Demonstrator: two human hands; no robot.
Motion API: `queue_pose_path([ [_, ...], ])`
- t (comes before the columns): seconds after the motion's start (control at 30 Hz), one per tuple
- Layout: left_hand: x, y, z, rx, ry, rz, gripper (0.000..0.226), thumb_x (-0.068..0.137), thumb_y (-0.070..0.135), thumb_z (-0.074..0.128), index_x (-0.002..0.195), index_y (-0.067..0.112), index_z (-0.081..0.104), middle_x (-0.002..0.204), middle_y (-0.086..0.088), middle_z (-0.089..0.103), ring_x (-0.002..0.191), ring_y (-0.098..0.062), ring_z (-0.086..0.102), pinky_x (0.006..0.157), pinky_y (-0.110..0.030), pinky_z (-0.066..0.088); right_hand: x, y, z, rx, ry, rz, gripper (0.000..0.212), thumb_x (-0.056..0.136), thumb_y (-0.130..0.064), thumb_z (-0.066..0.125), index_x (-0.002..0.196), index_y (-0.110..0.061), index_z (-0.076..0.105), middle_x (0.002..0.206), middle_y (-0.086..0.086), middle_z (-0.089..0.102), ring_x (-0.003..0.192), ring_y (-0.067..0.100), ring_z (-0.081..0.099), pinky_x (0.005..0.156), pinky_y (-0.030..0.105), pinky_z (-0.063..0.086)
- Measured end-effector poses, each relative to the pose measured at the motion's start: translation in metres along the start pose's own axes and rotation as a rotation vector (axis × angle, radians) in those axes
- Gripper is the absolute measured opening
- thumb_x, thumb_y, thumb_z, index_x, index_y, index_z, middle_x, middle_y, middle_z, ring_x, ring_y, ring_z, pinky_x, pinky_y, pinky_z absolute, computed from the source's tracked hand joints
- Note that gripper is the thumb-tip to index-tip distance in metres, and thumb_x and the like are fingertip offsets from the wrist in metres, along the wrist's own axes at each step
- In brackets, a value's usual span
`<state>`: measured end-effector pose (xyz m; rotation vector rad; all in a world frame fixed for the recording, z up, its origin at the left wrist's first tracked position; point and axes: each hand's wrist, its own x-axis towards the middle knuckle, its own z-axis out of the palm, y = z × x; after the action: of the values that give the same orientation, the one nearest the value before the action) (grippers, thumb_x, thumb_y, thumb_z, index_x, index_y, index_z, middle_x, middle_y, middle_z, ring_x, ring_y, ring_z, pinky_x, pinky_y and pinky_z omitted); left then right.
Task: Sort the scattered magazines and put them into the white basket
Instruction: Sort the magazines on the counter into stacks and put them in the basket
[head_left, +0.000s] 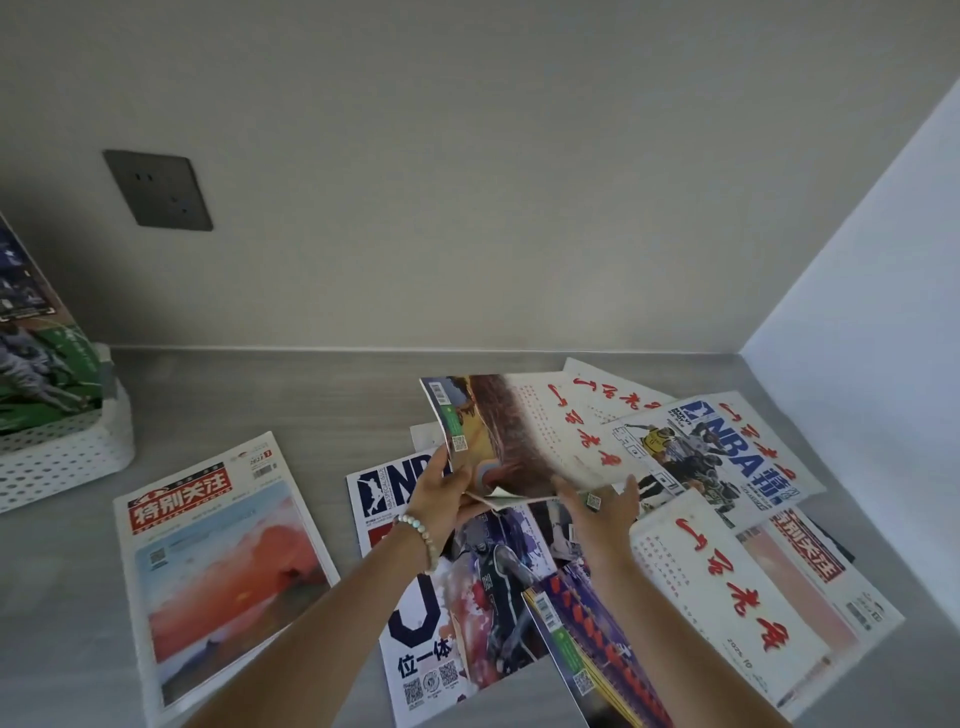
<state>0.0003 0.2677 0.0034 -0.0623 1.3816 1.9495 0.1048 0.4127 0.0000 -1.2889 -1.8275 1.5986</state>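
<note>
Thumb and fingers of left grip (441, 493) pinching brown-covered magazine (519, 431) at its 9 o'clock edge; right grip (602, 517) flat under its 5 o'clock edge, fingers straight. Raised over loose pile (727, 571) on desk (311, 395). At 9 o'clock, white basket (67, 457), magazines (41, 364) standing inside. Red-titled magazine (218, 571) alone at 7 o'clock.

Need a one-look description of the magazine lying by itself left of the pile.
Start at the white perforated basket at the far left. Just right of it, apart from the overlapping pile, one magazine lies flat by itself. It has a red title banner over an orange-red sky photo, and no other magazine overlaps it.
</note>
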Motion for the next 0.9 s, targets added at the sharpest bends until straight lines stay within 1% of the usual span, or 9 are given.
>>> queue_pose_path([
  [0.07, -0.008, 0.006, 0.002, -0.023, -0.045, 0.022, 0.03, 0.094, 0.002, 0.042, 0.112, 0.024, 0.051, 0.095, -0.009, 0.067, 0.07, -0.018, 0.071, 0.062, -0.03, 0.06, 0.006, -0.012, 0.0, 0.327, -0.028, 0.157, 0.094, 0.077, -0.015, 0.074, 0.147, -0.012, 0.011, 0.137, 0.002, 0.045, 0.125, 0.014, 0.041, 0.11, 0.036, 0.027],
  [0.17, -0.02, 0.012, -0.007, -0.022, -0.117, 0.008, 0.036, 0.089, -0.004, 0.047, 0.111, 0.023, 0.051, 0.093, -0.01, 0.068, 0.072, -0.021, 0.071, 0.065, -0.033, 0.06, 0.004, -0.027, 0.003, 0.617, -0.278, 0.302, 0.045, 0.091, -0.002, 0.051, 0.134, -0.008, 0.041, 0.128, 0.016, 0.057, 0.105, 0.023, 0.061, 0.079, 0.038, 0.056],
  [0.3, -0.031, 0.033, -0.037, -0.028, -0.089, -0.012, 0.031, 0.083, -0.004, 0.056, 0.111, 0.008, 0.051, 0.085, -0.009, 0.073, 0.07, -0.023, 0.072, 0.061, -0.031, 0.059, -0.001, -0.036, 0.015, 0.612, -0.432, 0.194, 0.044, 0.093, 0.005, 0.041, 0.133, -0.014, 0.045, 0.122, 0.013, 0.059, 0.103, 0.026, 0.06, 0.076, 0.039, 0.053],
  [0.47, -0.044, 0.099, -0.111, -0.123, 0.106, 0.068, 0.036, 0.088, 0.041, 0.05, 0.105, 0.01, 0.059, 0.092, -0.011, 0.074, 0.076, -0.024, 0.072, 0.059, -0.031, 0.058, -0.013, -0.064, 0.047, 0.577, -0.639, 0.091, 0.051, 0.081, -0.003, 0.056, 0.128, -0.024, 0.051, 0.119, 0.006, 0.064, 0.105, 0.025, 0.062, 0.074, 0.036, 0.054],
  [0.6, -0.07, 0.159, -0.174, 0.063, 0.146, 0.181, 0.06, 0.069, 0.039, 0.072, 0.119, 0.008, 0.059, 0.113, -0.014, 0.066, 0.097, -0.028, 0.065, 0.084, -0.04, 0.056, -0.03, -0.1, 0.099, 0.413, -0.785, -0.015, 0.044, 0.083, -0.01, 0.056, 0.121, -0.032, 0.055, 0.115, 0.0, 0.068, 0.095, 0.02, 0.068, 0.069, 0.036, 0.054],
  [0.63, -0.077, 0.173, -0.189, 0.152, 0.125, 0.214, 0.053, 0.075, 0.034, 0.068, 0.121, 0.009, 0.058, 0.116, -0.011, 0.066, 0.1, -0.026, 0.065, 0.087, -0.038, 0.054, -0.037, -0.109, 0.116, 0.374, -0.828, -0.047, 0.045, 0.081, -0.013, 0.058, 0.121, -0.034, 0.054, 0.114, -0.003, 0.069, 0.096, 0.018, 0.069, 0.067, 0.034, 0.055],
  [0.7, -0.088, 0.198, -0.221, 0.256, 0.154, 0.275, 0.031, 0.09, 0.016, 0.052, 0.12, 0.013, 0.057, 0.116, -0.009, 0.063, 0.084, -0.012, 0.07, 0.074, -0.025, 0.057, -0.053, -0.129, 0.153, 0.306, -0.884, -0.111, 0.049, 0.082, -0.015, 0.059, 0.126, -0.034, 0.051, 0.117, -0.006, 0.068, 0.1, 0.015, 0.067, 0.068, 0.031, 0.056],
  [0.77, -0.101, 0.221, -0.256, 0.307, 0.273, 0.323, 0.03, 0.092, 0.012, 0.049, 0.122, 0.016, 0.056, 0.108, -0.007, 0.065, 0.067, -0.001, 0.069, 0.057, -0.015, 0.054, -0.071, -0.149, 0.194, 0.255, -0.926, -0.173, 0.05, 0.085, -0.011, 0.057, 0.13, -0.031, 0.048, 0.121, -0.005, 0.066, 0.103, 0.014, 0.066, 0.072, 0.03, 0.054],
  [0.9, -0.128, 0.259, -0.33, 0.313, 0.416, 0.367, 0.03, 0.089, 0.014, 0.056, 0.118, 0.02, 0.057, 0.091, -0.001, 0.068, 0.071, -0.008, 0.067, 0.057, -0.016, 0.054, -0.109, -0.188, 0.276, 0.167, -1.049, -0.275, 0.044, 0.089, -0.009, 0.053, 0.127, -0.032, 0.048, 0.117, -0.002, 0.067, 0.098, 0.013, 0.068, 0.073, 0.03, 0.055],
])
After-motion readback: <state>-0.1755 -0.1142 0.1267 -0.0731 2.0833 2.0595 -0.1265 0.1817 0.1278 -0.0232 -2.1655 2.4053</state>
